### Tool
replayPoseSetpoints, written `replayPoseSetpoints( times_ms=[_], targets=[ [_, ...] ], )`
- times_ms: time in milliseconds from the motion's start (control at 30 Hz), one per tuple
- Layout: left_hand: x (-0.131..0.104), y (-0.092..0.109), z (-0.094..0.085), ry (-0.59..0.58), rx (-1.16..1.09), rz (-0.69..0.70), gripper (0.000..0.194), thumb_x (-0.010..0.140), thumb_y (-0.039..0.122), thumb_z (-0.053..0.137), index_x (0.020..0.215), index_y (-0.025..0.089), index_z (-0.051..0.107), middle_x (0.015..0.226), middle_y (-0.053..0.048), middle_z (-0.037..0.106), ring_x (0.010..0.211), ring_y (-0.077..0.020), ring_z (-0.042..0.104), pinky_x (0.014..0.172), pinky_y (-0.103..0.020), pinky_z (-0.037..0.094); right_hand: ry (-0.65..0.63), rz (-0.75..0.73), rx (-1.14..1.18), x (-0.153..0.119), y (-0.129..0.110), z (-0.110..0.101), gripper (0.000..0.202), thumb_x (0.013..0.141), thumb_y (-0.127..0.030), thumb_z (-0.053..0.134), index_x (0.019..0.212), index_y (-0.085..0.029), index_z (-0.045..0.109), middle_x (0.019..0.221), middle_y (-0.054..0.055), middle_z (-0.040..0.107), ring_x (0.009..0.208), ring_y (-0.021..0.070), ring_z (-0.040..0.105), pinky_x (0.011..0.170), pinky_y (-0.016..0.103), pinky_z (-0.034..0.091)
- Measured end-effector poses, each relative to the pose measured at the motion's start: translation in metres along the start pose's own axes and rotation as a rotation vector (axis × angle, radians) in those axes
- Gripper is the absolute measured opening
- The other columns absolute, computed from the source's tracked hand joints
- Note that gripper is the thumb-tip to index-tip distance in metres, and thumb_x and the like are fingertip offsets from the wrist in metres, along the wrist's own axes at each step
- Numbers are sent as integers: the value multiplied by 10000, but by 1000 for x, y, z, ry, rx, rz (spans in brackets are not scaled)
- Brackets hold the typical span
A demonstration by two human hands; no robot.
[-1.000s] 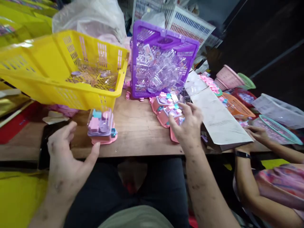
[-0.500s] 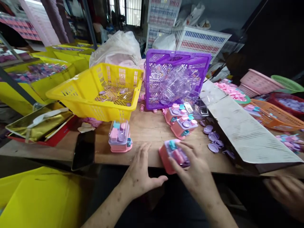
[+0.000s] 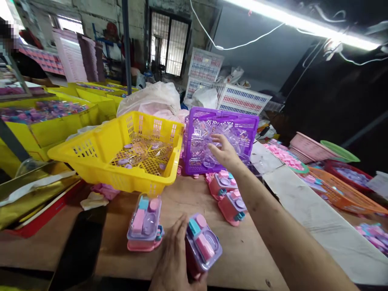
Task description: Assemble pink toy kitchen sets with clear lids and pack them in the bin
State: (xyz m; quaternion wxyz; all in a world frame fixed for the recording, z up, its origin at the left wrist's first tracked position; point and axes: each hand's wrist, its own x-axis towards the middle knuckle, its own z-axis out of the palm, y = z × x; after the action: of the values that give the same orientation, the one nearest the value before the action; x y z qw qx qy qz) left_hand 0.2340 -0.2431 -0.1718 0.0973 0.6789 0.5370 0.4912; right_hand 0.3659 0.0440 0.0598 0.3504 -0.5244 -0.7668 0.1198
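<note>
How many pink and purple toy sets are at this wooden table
4: one toy set in front of the yellow basket, one at the left hand, a third in front of the purple basket, a fourth just nearer. The right forearm may hide more.

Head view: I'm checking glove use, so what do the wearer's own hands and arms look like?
The left hand and right hand are both without gloves, and no rings show. The right forearm has no sleeve, watch or band in view; the left forearm is out of frame.
</note>
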Motion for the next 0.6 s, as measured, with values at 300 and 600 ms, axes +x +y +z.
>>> replayPoseSetpoints(
  times_ms=[300,600],
  targets=[
    [-4,-26,21,-75,103,-22,1079,985,-129,418,1828,370,-35,1693,-133,599,1566,-284,605,1273,-473,556,82,50,-272,134,2,51,705,893,-143,744,1576,-92,575,1479,268,672,1435,415,607,1266,570,447],
    [-2,-25,25,-40,-22,-53,1080,990,-118,432,1824,425,13,1697,-115,594,1552,-308,618,1284,-513,545,170,-30,-269,124,19,30,660,820,-195,824,1455,-181,644,1508,187,583,1348,345,620,1218,494,488]
  ],
)
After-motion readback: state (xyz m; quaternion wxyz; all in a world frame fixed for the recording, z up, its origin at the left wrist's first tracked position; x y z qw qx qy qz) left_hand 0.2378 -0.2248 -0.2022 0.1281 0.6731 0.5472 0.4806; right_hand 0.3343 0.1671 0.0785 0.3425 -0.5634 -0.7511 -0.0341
